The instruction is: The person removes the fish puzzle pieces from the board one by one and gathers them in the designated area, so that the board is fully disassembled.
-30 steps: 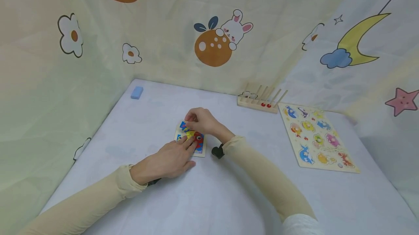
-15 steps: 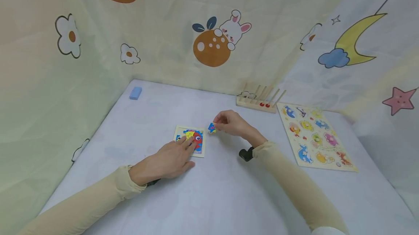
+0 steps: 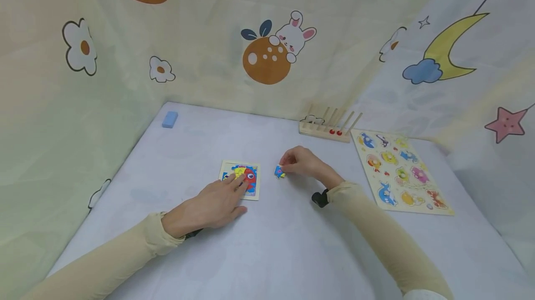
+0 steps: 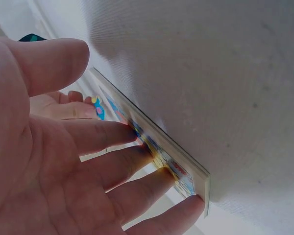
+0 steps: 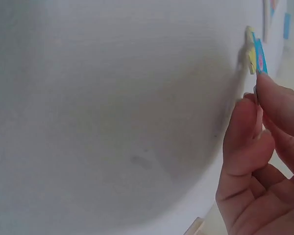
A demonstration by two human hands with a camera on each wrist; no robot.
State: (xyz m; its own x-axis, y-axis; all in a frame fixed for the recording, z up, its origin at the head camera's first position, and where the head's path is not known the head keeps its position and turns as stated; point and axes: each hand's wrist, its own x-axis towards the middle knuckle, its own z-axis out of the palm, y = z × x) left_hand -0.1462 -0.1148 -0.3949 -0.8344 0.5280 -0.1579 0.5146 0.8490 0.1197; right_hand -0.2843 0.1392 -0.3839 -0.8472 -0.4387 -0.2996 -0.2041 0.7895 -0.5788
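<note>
A small square jigsaw puzzle [image 3: 256, 184] with a red and yellow fish picture lies in a pale wooden frame on the table. My left hand [image 3: 215, 201] rests on it with spread, straight fingers; in the left wrist view the fingertips [image 4: 164, 176] touch its face and edge. To the right of the frame, my right hand [image 3: 303, 163] pinches a blue and yellow puzzle piece [image 3: 279, 172] between thumb and fingers. In the right wrist view this puzzle piece [image 5: 258, 54] sticks out beyond the thumb, close over the white cloth.
A blue block [image 3: 169, 119] sits at the far left corner of the table. Along the back stands a wooden peg rack [image 3: 322, 131] with red beads. A large sea-animal puzzle board [image 3: 399, 174] lies at the right. Printed cloth walls [image 3: 200, 26] surround the table.
My right hand has lifted the puzzle piece from the upper left part of the frame and carried it right, then lowered it toward the table. The left hand stays on the puzzle.
</note>
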